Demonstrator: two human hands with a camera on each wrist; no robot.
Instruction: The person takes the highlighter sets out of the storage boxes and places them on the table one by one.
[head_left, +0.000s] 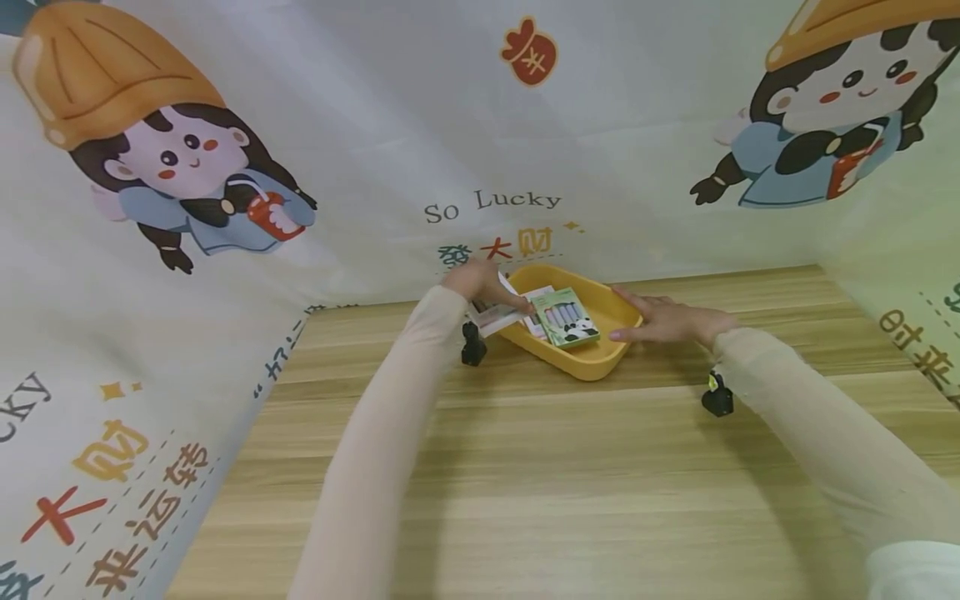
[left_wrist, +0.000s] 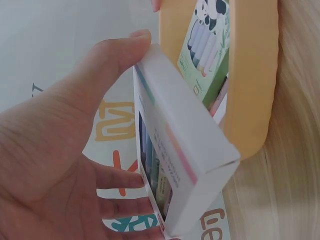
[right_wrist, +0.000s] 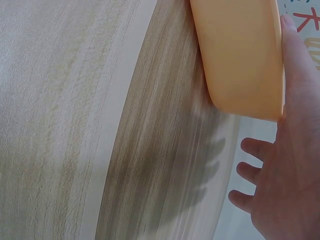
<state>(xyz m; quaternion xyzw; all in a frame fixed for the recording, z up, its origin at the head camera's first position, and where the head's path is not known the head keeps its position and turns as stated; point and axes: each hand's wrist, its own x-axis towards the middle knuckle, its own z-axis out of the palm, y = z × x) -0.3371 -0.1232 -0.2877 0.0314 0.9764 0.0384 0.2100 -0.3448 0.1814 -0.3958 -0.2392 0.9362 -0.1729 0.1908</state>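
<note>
A yellow tray (head_left: 592, 360) stands on the wooden table near the back cloth. In it lies a green box of pens with a panda print (head_left: 567, 317), over another pale box. My left hand (head_left: 480, 285) holds a white box of pens (head_left: 501, 317) at the tray's left rim; in the left wrist view the thumb of the left hand (left_wrist: 65, 135) lies on one side of the white box (left_wrist: 185, 145) and the fingers curl under it, beside the green box (left_wrist: 207, 45). My right hand (head_left: 660, 321) rests flat against the tray's right rim, fingers straight; the right wrist view shows the right hand (right_wrist: 290, 170) beside the tray (right_wrist: 240, 55).
A printed cartoon cloth (head_left: 225, 167) closes in the table at the back and on both sides. The wooden tabletop (head_left: 525, 483) stretches towards me in front of the tray. Small black wrist cameras (head_left: 473, 343) sit on both sleeves.
</note>
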